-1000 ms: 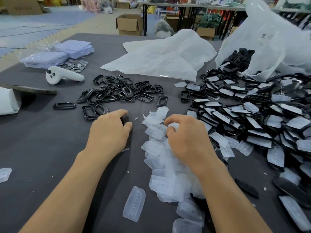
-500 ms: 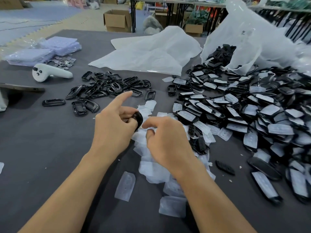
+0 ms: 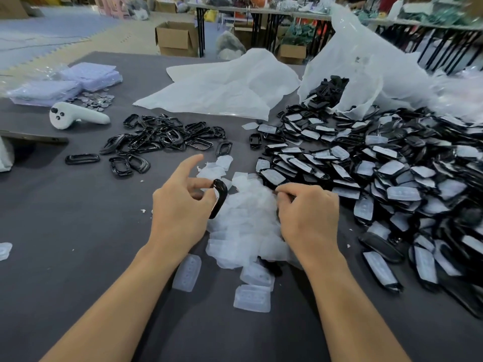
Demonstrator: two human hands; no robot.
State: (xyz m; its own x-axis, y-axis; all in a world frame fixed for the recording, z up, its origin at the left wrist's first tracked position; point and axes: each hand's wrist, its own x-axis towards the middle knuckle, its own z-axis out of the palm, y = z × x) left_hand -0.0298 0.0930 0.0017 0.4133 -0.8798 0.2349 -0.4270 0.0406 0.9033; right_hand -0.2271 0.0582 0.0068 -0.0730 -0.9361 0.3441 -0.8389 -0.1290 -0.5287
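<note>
Two hands at the clear-pad heap (image 3: 243, 226), mid-desk (image 3: 65, 218)
Left hand (image 3: 180, 205) pinched a black frame (image 3: 219, 199), forefinger straight — right hand (image 3: 308, 215) curled over the heap, grip unclear.

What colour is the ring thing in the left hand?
Shiny black. The head view shows the plastic frame best.
</note>
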